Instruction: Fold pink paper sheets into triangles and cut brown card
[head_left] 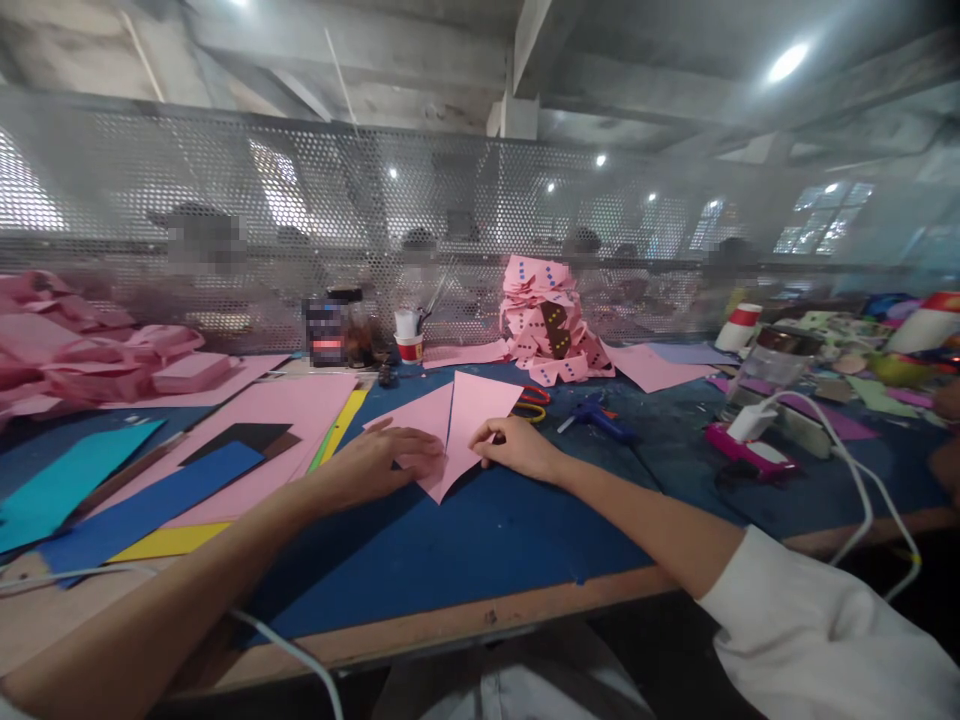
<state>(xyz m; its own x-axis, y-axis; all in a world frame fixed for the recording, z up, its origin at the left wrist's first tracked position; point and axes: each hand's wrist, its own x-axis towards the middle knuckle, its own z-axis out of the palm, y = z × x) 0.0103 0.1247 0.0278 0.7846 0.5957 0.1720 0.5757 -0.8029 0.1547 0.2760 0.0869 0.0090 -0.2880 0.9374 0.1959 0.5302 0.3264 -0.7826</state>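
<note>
Two pieces of pink paper lie side by side on the blue work mat, with a narrow dark gap between them. My left hand (386,460) rests flat, fingers stretched out, on the left pink sheet (421,420). The right pink sheet (474,400) has its right edge pinched between the thumb and fingers of my right hand (514,447). Just behind that hand are scissors (534,402) with red and yellow handles. A blue glue gun (600,415) lies farther right.
Coloured paper strips, including a blue strip (165,505), cover the left side. A pink paper pile (553,325) with dotted pieces stands before the perforated metal screen (465,200). To the right are a glass jar (772,365) and a magenta power strip (750,452) with a white cable.
</note>
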